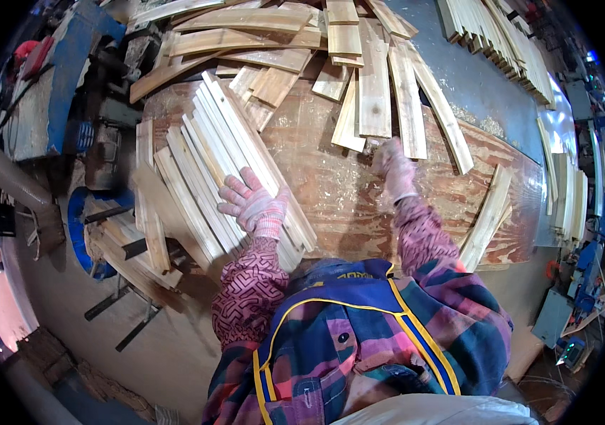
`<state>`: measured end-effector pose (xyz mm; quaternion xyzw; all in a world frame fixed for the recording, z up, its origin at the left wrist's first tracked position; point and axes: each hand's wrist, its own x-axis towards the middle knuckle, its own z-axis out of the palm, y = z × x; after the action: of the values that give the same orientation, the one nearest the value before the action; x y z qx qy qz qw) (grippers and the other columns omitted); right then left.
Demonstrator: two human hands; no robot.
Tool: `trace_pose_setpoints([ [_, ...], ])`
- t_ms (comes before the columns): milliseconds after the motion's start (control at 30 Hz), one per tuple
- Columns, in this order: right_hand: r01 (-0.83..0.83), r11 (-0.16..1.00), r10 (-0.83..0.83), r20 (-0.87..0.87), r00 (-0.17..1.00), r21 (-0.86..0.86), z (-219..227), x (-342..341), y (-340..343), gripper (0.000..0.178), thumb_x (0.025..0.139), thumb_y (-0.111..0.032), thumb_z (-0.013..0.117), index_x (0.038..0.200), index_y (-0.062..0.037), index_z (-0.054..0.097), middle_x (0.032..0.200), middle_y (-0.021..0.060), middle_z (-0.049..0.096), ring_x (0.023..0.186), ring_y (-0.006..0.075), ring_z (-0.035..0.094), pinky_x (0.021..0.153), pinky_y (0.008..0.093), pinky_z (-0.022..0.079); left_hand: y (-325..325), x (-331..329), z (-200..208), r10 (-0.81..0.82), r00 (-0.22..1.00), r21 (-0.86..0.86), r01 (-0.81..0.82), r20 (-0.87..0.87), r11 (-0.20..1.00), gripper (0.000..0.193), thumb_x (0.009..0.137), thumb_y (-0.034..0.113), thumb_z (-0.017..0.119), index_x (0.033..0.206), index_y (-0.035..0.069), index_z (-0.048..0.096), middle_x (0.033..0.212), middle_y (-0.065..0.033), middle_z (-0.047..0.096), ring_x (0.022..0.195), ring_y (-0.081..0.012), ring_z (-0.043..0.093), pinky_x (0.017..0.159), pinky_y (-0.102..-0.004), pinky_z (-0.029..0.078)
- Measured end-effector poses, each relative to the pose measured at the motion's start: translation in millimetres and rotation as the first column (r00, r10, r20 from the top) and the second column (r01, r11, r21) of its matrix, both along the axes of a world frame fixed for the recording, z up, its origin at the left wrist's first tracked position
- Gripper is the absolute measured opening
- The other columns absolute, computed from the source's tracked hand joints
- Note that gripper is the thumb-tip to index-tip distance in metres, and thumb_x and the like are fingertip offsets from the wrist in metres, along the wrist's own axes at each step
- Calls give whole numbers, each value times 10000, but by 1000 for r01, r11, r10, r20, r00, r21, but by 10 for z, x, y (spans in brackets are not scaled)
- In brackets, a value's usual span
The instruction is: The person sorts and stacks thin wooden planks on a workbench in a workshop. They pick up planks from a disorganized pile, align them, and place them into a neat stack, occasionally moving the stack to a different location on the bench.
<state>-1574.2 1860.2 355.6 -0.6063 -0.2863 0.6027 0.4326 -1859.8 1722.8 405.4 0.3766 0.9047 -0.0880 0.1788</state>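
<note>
My left hand, in a pale work glove with pinkish patches, lies with spread fingers on a row of narrow wooden strips. The strips sit side by side at the left of a plywood tabletop. My right hand, gloved the same way, is close to the near ends of some loose boards, beside a wooden board and a second board. Motion smears its fingers, so whether it grips or touches a board is unclear. Patterned sleeve covers show on both forearms.
More boards pile up at the table's far side. A short board lies at the right. Stacked strips stand far right on a grey surface with sawdust. At left are a blue machine and a blue-rimmed container with wood offcuts.
</note>
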Motion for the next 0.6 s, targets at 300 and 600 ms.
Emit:
trace_pose_setpoints([
  [300, -499, 850, 501, 558, 661, -171, 201, -406, 1152, 418, 979, -338, 638, 1308, -81, 661, 1254, 172, 683, 1187, 296, 631, 999, 384, 497, 106, 93, 45, -15, 997, -14, 14, -74, 1000, 1128, 789, 698, 644, 1607, 107, 141, 1640, -293, 102, 1500, -521, 85, 1160, -714, 54],
  [600, -252, 951, 139, -483, 865, -178, 454, 1009, -1298, 523, 965, -393, 613, 1354, -45, 576, 1131, 102, 698, 977, 185, 671, 847, 322, 541, -36, 112, -110, -39, 994, 12, 41, -99, 999, 1124, 806, 725, 600, 1611, 105, 120, 1636, -314, 114, 1486, -551, 103, 1147, -730, 42],
])
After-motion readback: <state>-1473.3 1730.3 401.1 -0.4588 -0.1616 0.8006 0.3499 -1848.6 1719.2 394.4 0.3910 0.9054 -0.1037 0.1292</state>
